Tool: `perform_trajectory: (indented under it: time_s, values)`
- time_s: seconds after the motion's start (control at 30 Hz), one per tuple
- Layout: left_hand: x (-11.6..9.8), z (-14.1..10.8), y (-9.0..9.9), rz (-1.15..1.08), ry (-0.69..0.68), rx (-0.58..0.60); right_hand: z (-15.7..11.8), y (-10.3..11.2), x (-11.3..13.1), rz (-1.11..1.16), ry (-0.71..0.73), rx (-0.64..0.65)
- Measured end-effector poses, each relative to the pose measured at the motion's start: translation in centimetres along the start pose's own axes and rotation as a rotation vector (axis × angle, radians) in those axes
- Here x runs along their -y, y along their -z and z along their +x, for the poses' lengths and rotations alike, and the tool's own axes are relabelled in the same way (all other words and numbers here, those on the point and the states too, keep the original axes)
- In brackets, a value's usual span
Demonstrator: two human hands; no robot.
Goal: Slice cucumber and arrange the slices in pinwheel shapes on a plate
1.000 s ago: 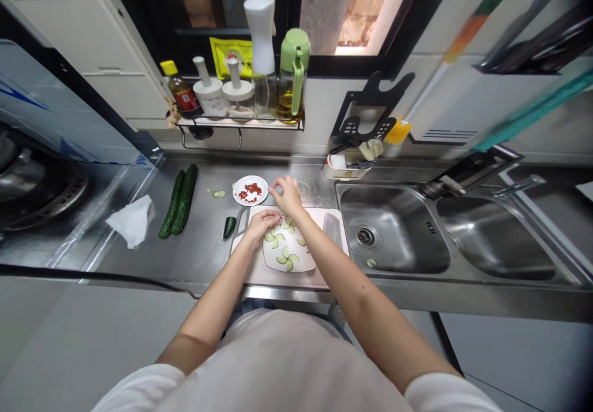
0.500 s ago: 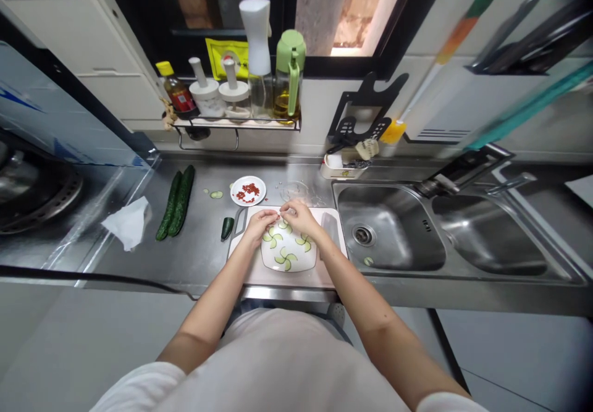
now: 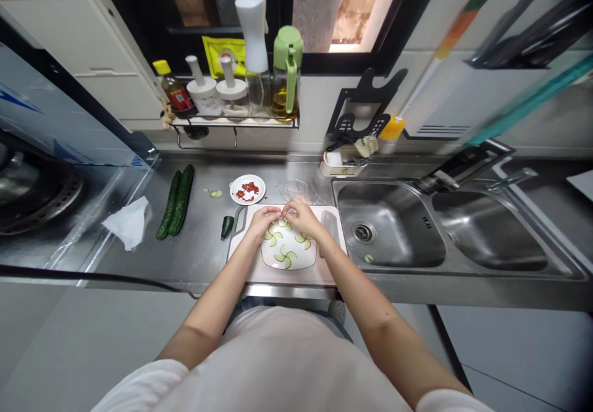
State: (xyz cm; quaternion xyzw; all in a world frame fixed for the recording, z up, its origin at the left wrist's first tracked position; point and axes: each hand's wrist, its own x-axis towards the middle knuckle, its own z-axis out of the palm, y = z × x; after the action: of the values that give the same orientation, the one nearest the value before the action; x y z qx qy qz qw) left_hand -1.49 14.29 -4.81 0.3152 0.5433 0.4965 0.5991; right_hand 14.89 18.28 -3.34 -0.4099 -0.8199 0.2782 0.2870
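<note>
Over the far edge of a white plate (image 3: 303, 259), my left hand (image 3: 262, 223) and my right hand (image 3: 302, 219) meet with their fingertips pinched close together. Whatever sits between the fingers is too small to make out. Thin green-rimmed cucumber slices (image 3: 286, 256) lie on the plate in pinwheel shapes, the farthest partly hidden by my hands. Beneath the plate is a pale cutting board (image 3: 250, 270) with a grey handle. A small white dish (image 3: 239, 184) behind my left hand holds chopped red bits (image 3: 250, 188). A cut cucumber end (image 3: 227, 227) rests left of the board.
Two whole cucumbers (image 3: 182, 202) and a crumpled white tissue (image 3: 128, 222) lie on the steel counter at left. A knife (image 3: 329, 223) appears on the board's right side. Farther right is a double sink (image 3: 393, 220). Bottles and jars stand on a wall rack (image 3: 238, 121).
My hands stay over the plate's far edge, with only a slight shift of the fingers. The view has moved a little; the items on the counter keep their places.
</note>
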Motion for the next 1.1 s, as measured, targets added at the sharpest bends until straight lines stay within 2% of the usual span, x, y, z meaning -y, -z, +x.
perform_trajectory:
  time_s: [0.17, 0.3, 0.4, 0.5, 0.73, 1.1]
  values:
    - [0.2, 0.4, -0.2, 0.214, -0.123, -0.067, -0.5, 0.5, -0.5, -0.099, -0.008, 0.020]
    - [0.4, 0.6, 0.0, 0.666, -0.229, -0.162, -1.4, 0.4, -1.0, -0.232, -0.029, 0.095]
    - [0.5, 0.5, -0.3, 0.941, -0.280, -0.149, -2.0, -0.1, -1.3, -0.309, -0.034, 0.124]
    - [0.7, 0.4, -0.9, 1.100, -0.285, -0.130, -2.3, -0.4, -1.4, -0.369, -0.032, 0.144]
    - [0.8, 0.4, -1.9, 1.257, -0.248, -0.114, -2.5, -0.6, -1.6, -0.426, -0.029, 0.163]
    - [1.4, 0.5, -2.3, 1.298, -0.230, -0.099, -2.4, -0.9, -1.5, -0.441, -0.034, 0.163]
